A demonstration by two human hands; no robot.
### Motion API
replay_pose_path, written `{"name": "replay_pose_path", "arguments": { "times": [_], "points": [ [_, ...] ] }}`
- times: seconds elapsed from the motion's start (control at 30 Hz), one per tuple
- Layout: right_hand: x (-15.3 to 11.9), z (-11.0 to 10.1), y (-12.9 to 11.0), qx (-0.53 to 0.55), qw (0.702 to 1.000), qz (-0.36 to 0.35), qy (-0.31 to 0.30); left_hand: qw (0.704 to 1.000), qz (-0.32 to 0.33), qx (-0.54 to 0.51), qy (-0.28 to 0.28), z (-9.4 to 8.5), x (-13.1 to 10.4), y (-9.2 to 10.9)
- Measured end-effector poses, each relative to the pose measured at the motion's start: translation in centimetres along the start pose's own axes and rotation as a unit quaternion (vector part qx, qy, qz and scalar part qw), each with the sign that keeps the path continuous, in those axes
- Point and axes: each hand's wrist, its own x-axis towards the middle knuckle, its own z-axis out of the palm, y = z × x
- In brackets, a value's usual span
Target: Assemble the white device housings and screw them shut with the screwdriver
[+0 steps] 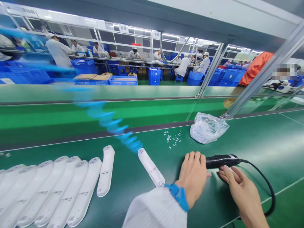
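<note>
My left hand (193,172) is closed over the front end of a black electric screwdriver (222,161), whose tip is hidden under the fingers. A blue strap (179,196) circles the left wrist. Just below the screwdriver's rear half is my right hand (244,190), its fingers loosely bent and apart; whether the fingertips touch the tool I cannot tell. A black cable (268,183) curves from the tool's back end down to the right. Left of the hands, a single white plastic casing (151,167) lies aslant on the green bench (133,205).
Another white casing (106,171) lies beside a row of several overlapping ones (59,190). Small loose pieces (174,138) are scattered near a clear plastic bag (207,128). A blurred blue coiled cord (114,125) crosses from the upper left. A metal post (258,74) rises at right; people work beyond.
</note>
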Motion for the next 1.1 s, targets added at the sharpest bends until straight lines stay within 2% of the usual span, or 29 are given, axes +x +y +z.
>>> {"name": "replay_pose_path", "arguments": {
  "times": [0.07, 0.17, 0.23, 0.3, 0.37, 0.4, 0.43, 0.5, 0.53, 0.57, 0.6, 0.67, 0.73, 0.8, 0.93, 1.1],
  "points": [
    [-0.3, 0.0, -0.4, 0.112, 0.991, 0.067, -0.040, 1.000, -0.007, -0.006, -0.021, 0.9, 2.2, 1.1],
    [-0.3, -0.1, -1.5, 0.228, 0.961, 0.125, -0.088, 0.999, -0.019, -0.017, -0.036, 0.9, 2.8, 2.2],
    [-0.3, -0.1, -2.7, 0.332, 0.922, 0.157, -0.118, 0.996, 0.017, -0.063, -0.055, -0.2, 2.1, 2.4],
    [-0.5, 0.0, -4.1, 0.459, 0.867, 0.149, -0.125, 0.988, 0.066, -0.129, -0.060, -2.1, 0.9, 1.7],
    [-0.8, 0.1, -5.7, 0.563, 0.811, 0.101, -0.124, 0.986, 0.060, -0.156, -0.019, -4.3, -0.6, 0.0],
    [-0.9, 0.2, -6.5, 0.595, 0.790, 0.078, -0.127, 0.990, 0.023, -0.135, 0.022, -5.4, -1.4, -1.2],
    [-1.0, 0.4, -7.3, 0.612, 0.778, 0.059, -0.127, 0.992, -0.044, -0.092, 0.076, -6.4, -2.3, -2.8],
    [-1.1, 0.8, -8.8, 0.612, 0.782, 0.022, -0.119, 0.966, -0.192, 0.022, 0.174, -7.8, -4.4, -6.3],
    [-1.1, 1.1, -9.5, 0.598, 0.793, 0.000, -0.116, 0.943, -0.260, 0.055, 0.200, -8.2, -5.5, -8.0],
    [-1.1, 1.6, -10.2, 0.578, 0.808, -0.024, -0.115, 0.931, -0.298, 0.053, 0.202, -8.4, -6.5, -9.7],
    [-1.1, 2.2, -10.8, 0.554, 0.823, -0.051, -0.115, 0.932, -0.308, 0.019, 0.188, -8.5, -7.3, -11.1],
    [-1.2, 3.7, -11.7, 0.510, 0.846, -0.102, -0.116, 0.949, -0.267, -0.082, 0.145, -8.1, -8.5, -12.8],
    [-1.5, 5.4, -12.3, 0.485, 0.855, -0.143, -0.114, 0.962, -0.194, -0.159, 0.112, -7.5, -8.8, -13.2],
    [-1.9, 7.2, -12.6, 0.483, 0.851, -0.169, -0.116, 0.967, -0.149, -0.180, 0.103, -6.8, -8.8, -12.6],
    [-2.1, 9.8, -12.8, 0.488, 0.844, -0.192, -0.112, 0.963, -0.174, -0.169, 0.117, -5.8, -8.9, -10.9],
    [-1.5, 10.8, -12.7, 0.478, 0.848, -0.209, -0.094, 0.959, -0.186, -0.171, 0.126, -5.3, -9.6, -10.7]
  ]
}}
